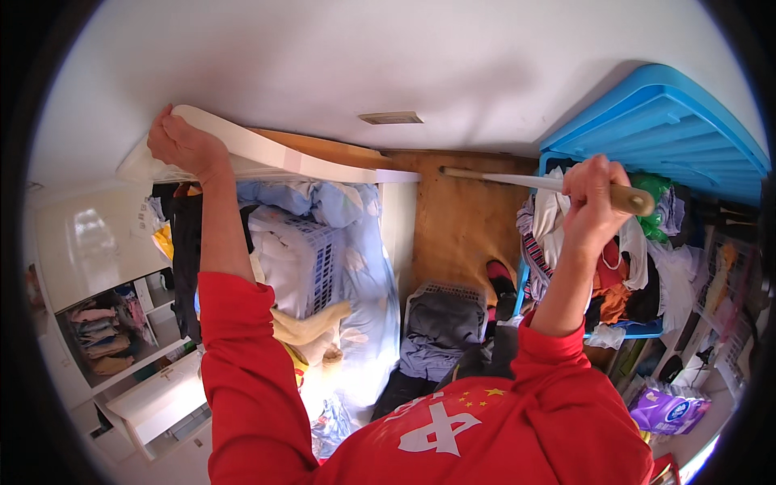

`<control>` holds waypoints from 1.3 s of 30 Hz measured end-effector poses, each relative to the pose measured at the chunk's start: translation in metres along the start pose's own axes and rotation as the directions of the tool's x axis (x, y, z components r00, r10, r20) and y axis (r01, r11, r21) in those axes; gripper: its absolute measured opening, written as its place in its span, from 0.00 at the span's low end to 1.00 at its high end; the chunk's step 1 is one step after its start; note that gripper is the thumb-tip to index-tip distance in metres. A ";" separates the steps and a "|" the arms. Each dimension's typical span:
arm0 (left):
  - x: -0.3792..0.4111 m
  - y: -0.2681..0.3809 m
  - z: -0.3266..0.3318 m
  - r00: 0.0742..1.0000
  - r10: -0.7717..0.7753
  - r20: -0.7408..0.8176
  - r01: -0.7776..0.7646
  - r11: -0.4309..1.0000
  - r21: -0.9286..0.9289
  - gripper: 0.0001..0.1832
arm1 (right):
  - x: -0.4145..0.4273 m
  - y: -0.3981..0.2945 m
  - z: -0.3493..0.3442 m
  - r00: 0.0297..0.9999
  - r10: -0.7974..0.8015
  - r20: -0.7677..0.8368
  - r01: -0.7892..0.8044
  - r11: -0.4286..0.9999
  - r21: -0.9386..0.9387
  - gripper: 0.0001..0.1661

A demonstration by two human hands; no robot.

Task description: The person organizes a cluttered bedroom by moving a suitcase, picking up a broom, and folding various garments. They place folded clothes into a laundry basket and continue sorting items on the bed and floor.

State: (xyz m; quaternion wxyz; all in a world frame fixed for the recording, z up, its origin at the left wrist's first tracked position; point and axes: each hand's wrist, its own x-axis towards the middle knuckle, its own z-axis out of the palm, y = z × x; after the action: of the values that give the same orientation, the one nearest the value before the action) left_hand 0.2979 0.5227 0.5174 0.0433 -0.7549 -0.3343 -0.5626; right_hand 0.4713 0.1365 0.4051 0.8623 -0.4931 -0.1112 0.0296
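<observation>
My left hand (185, 142) is closed around the rounded top corner of a cream-coloured headboard (242, 142) at the upper left. In my right hand (594, 203) is a rod with a wooden handle (632, 200). The rod's pale shaft points left over the wooden floor (467, 224), its brown tip near the foot of the white wall. Below my left arm lies a bed with a blue patterned quilt (370, 267), and a white plastic basket (321, 267) stands on it.
Right of me, a blue plastic bin holds heaped clothes (612, 291); its blue lid (661, 133) leans on the wall. A basket of dark clothes (439, 321) stands by my feet. Shelves with folded clothes (103, 339) are at the left. A purple package (670, 412) lies lower right.
</observation>
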 end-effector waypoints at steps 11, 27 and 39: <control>-0.001 -0.004 0.007 0.998 0.050 -0.034 -0.051 0.998 -0.022 0.19 | -0.041 0.130 0.054 0.833 0.365 0.416 -0.146 0.870 -0.470 0.17; -0.002 -0.002 0.004 0.995 0.082 -0.060 -0.082 0.997 0.000 0.20 | -0.061 0.075 0.085 0.978 0.093 0.189 -0.010 0.916 -0.400 0.16; -0.001 -0.002 0.001 0.999 -0.037 -0.006 0.036 0.995 -0.090 0.22 | -0.069 0.087 0.071 0.981 0.177 -0.080 -0.194 0.896 -0.399 0.18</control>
State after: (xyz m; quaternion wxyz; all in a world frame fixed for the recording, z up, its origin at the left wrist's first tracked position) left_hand 0.2972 0.5241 0.5154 0.0004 -0.7475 -0.3223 -0.5808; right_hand 0.3932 0.2292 0.3542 0.7367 -0.6699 -0.0495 0.0778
